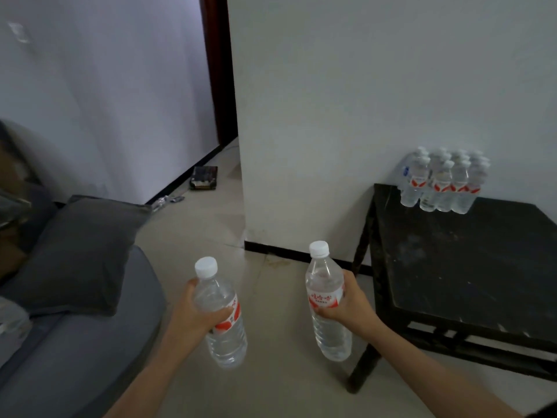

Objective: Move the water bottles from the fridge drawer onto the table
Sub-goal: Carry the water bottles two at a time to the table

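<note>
The white wall [361,86] rises beyond the left grip [196,315] and the right grip [349,306], with a dark door frame [218,70] at its edge, far up and past the left grip. The pale tiled floor [271,393] lies beneath both grips. A grey sofa [75,372] sits to the left of the left grip, and a dark grey cushion [78,254] lies on it, up and left of that grip. The black counter [467,282] stands to the right of the right grip, near it but apart from it, its top scuffed.

At the counter's far corner, against the wall and well beyond the right grip, a group of bottles [443,182] stands upright and close together, with white caps and red labels. A small dark object [204,178] lies on the floor by the far wall, well beyond the left grip.

Each grip is closed round one clear water bottle at its red-and-white label, with the fingers wrapped about the body. The left bottle [226,342] is tilted, with its neck above the left grip and its base below. The right bottle [330,339] is nearly upright in the right grip. Both bottles are held in the air above the floor, apart from each other and short of the counter. A white cap [206,267] tops the left bottle, and another [319,248] tops the right.
</note>
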`<state>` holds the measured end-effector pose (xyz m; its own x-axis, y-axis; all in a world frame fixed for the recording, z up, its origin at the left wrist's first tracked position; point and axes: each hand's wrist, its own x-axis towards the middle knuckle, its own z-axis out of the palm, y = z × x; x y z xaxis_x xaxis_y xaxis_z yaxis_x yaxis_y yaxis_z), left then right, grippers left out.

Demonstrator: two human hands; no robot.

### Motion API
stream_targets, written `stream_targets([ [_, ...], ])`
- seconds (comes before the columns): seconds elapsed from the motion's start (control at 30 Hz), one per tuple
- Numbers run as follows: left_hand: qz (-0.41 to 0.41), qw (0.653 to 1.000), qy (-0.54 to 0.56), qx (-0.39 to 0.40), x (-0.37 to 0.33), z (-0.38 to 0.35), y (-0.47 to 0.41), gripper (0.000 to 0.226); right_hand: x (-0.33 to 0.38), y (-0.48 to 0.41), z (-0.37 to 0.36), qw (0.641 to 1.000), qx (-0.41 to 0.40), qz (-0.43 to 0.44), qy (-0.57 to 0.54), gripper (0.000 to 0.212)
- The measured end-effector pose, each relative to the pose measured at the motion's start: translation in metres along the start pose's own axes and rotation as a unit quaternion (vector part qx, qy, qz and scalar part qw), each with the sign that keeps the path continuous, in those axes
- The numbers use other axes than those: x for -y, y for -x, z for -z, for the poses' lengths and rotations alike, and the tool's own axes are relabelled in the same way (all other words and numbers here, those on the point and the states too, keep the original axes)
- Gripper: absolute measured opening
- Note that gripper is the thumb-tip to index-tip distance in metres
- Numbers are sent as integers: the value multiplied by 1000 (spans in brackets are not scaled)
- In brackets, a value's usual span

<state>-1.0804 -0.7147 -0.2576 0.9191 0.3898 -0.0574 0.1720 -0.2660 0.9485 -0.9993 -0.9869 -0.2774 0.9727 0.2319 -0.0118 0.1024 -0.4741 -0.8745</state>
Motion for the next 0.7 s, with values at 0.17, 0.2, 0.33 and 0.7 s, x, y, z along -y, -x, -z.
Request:
stream_targets([
  [0.17,25,999,1,43,14,-27,-79,77,-14,-71,-1,999,-12,-27,14,72],
  [0.2,24,998,1,53,14,-33,-101,77,-18,-87,1,999,-17,-27,15,73],
  [0.33,-7,996,-7,85,1,-59,-185,75,-25,-151,12,997,-51,-48,15,76],
  [0.7,-95,962,-5,257,-66,-170,-355,89,-40,-233,80,958,-223,-178,-31,79],
])
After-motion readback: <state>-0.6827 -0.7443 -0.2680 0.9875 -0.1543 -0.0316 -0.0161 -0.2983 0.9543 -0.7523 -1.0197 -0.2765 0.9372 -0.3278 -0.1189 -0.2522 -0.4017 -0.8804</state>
